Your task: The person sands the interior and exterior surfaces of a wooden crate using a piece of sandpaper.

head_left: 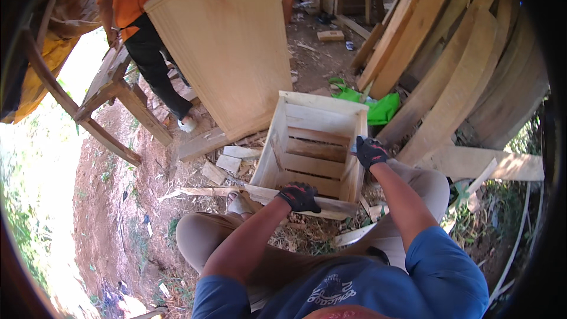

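An open wooden box (323, 99) with a slatted bottom stands on the ground between my legs. My left hand (299, 197), in a black glove with red marks, is closed over the top edge of its near wall. At the right wall's top edge is my right hand (371, 152), gloved the same way. Its fingers are closed on a small flat bluish piece (354, 145), whose kind I cannot make out. The glove hides most of that piece.
A tall wooden cabinet (218, 47) stands beyond the box, with a person in orange (121, 0) behind it. Long planks (455, 77) lean at the right, near a green bag (383, 109). Offcuts (229, 162) lie left of the box; a wooden bench (118, 85) is farther left.
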Demonstrator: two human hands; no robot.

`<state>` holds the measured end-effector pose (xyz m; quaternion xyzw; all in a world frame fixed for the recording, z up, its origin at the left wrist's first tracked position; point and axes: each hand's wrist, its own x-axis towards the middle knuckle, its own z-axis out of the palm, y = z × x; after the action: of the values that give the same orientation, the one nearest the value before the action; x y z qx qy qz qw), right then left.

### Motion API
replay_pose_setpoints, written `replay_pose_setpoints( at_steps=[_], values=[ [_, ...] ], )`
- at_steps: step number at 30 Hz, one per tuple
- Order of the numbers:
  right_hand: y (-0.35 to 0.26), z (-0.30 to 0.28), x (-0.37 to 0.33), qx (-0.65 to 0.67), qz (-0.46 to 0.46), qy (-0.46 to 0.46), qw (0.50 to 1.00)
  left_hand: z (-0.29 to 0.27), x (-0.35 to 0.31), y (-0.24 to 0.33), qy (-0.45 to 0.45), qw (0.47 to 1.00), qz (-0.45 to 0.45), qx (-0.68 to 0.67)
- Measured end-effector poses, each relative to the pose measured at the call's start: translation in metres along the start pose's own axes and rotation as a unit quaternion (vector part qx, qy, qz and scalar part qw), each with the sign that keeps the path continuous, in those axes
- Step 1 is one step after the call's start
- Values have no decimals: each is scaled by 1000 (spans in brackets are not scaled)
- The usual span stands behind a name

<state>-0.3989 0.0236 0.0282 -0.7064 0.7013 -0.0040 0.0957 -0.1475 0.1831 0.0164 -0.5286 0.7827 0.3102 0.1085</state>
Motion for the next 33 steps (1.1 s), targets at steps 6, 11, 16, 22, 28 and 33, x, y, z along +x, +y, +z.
replay_pose_setpoints(
  at_steps=[6, 11, 16, 22, 28, 33],
  values=[
    [32, 36, -74, -23, -93, -31, 995, -5, -4, 8, 23, 1000, -4, 3],
    [34, 33, -132, -6, -174, -64, 983, -9, -11, 6, 16, 999, -6, 31],
    [45, 45, -122, -31, -216, -79, 973, -7, -10, 5, 33, 999, 3, 38],
    [26, 30, -81, -91, -214, -35, 972, -1, -9, 0, 50, 998, 6, 40],
    [50, 35, 39, -150, -193, -7, 970, -13, -3, 14, 37, 999, 8, 31],
    [35, 16, 109, -61, -131, -53, 988, -8, -3, 5, 40, 999, 11, 12]
  ],
)
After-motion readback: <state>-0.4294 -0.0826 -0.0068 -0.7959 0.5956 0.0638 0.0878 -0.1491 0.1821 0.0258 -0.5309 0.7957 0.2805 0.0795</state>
